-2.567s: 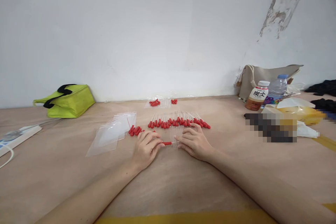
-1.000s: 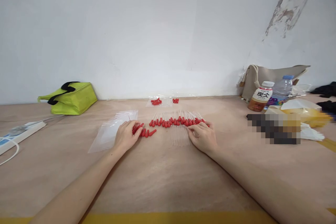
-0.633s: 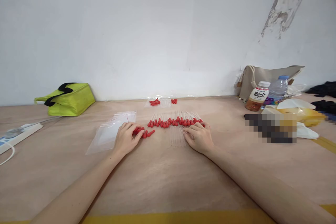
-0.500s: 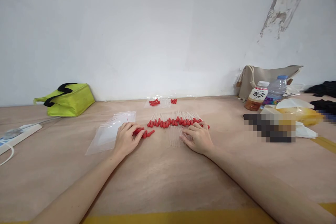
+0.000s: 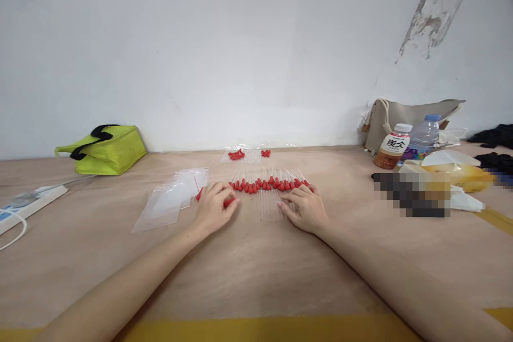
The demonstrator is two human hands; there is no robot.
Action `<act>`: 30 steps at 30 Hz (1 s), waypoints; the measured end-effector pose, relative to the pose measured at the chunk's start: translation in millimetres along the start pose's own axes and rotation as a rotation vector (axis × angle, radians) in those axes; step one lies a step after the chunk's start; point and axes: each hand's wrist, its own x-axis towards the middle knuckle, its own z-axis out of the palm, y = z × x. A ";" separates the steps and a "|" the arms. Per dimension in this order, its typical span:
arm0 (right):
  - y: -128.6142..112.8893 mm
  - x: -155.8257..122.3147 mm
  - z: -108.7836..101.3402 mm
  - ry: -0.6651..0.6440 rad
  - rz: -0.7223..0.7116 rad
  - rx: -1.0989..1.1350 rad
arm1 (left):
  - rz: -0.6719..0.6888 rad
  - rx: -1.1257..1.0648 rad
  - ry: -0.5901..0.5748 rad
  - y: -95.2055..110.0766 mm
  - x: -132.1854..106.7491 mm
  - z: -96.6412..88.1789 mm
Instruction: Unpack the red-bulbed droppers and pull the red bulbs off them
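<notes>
My left hand point(image 5: 216, 206) curls over red rubber bulbs point(image 5: 228, 202), one showing between thumb and forefinger; the fingers hide the others. Another red bulb point(image 5: 199, 194) pokes out at its left side. My right hand point(image 5: 305, 207) lies at the right end of a row of glass droppers with red bulbs point(image 5: 262, 185), thumb and forefinger closed at the edge of the bare glass tubes point(image 5: 266, 206). The tubes lie side by side just in front of the row. Its other fingers cover the last droppers.
Clear plastic bags point(image 5: 160, 204) lie left of my left hand. More red bulbs point(image 5: 236, 155) rest on plastic by the wall. A green bag point(image 5: 112, 152) and power strip point(image 5: 36, 206) are at left; a drink bottle point(image 5: 391, 147), water bottle point(image 5: 425, 131) and tissue pack point(image 5: 455, 168) at right.
My left hand has moved right, over the loose red bulbs that showed beside it, uncovering a bulb at its left. My right hand has hardly moved.
</notes>
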 end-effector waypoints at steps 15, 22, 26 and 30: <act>29.4 -1.1 -6.3 0.009 0.292 -0.113 | -0.191 -0.006 -0.213 77.6 78.6 73.4; 26.9 -2.5 -4.8 0.059 0.256 -0.042 | -0.285 -0.054 -0.112 72.0 63.2 66.2; 23.8 -2.3 -5.3 0.149 0.180 0.105 | -0.121 -0.097 0.031 50.4 28.7 34.3; 9.9 -2.6 -8.6 0.170 0.047 0.141 | 0.130 -0.041 0.071 21.8 -9.1 2.4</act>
